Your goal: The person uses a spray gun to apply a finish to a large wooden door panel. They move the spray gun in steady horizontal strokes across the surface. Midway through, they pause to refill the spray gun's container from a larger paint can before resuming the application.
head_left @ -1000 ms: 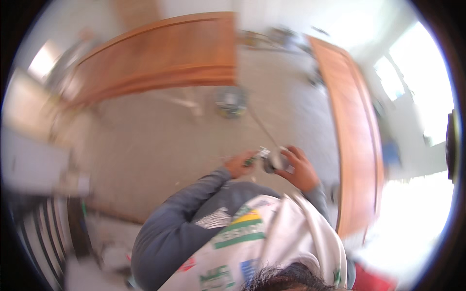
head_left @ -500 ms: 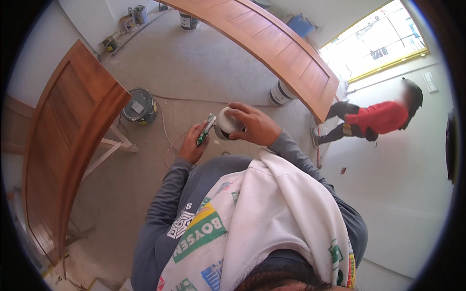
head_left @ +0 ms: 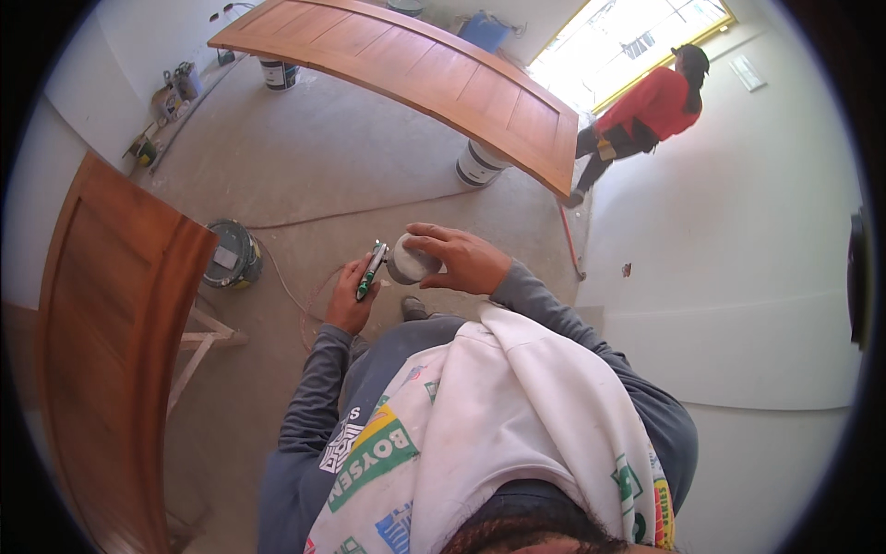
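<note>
My left hand [head_left: 349, 300] is closed round a slim green-and-silver tool [head_left: 370, 270], held upright; its exact kind I cannot make out. Right beside it, my right hand [head_left: 459, 256] has its fingers curled over a round grey-white cup [head_left: 413, 259] with a pale top. The tool's upper end is close against the cup's side, and I cannot tell if the two are joined. Both hands are in front of my body, above the bare floor.
A brown wooden door panel [head_left: 415, 74] lies across white pails [head_left: 480, 163]. Another panel [head_left: 111, 323] rests on a wooden stand [head_left: 210, 339] at left, near a dark lidded pail [head_left: 233, 254]. A hose [head_left: 355, 214] crosses the floor. A person in red [head_left: 646, 106] is by the window.
The view has shifted, so panels and pails appear further left. The person in red has moved toward the window and turned away. My hands keep their hold on the tool and the cup.
</note>
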The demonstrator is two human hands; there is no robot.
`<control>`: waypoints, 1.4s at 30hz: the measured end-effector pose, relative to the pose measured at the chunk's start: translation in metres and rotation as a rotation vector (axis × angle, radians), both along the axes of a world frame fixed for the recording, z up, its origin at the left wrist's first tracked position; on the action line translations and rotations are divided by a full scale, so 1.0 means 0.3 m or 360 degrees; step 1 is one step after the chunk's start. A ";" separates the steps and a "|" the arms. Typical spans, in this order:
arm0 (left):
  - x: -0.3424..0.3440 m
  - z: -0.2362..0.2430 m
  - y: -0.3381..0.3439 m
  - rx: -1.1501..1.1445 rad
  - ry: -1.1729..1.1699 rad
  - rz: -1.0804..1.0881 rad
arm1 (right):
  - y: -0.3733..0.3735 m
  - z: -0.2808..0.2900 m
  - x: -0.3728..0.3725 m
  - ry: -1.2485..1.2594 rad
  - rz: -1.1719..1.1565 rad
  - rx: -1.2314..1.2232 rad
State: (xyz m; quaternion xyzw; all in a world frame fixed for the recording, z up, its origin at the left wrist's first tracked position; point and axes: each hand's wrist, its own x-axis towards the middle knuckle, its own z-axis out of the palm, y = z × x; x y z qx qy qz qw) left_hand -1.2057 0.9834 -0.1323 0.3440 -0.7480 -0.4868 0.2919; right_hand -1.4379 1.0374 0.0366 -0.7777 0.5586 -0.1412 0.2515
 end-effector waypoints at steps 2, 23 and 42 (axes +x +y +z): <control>0.010 0.005 -0.001 -0.0004 0.0008 0.0026 | 0.002 -0.017 0.013 -0.0003 -0.0065 -0.0085; -0.382 0.050 -0.388 -0.0036 0.0134 0.0620 | -0.264 -0.368 -0.071 -0.0695 -0.0565 0.0086; -1.025 0.202 -0.998 0.0111 0.0590 0.0488 | -1.183 -0.241 -0.723 -0.1062 -0.0146 0.0068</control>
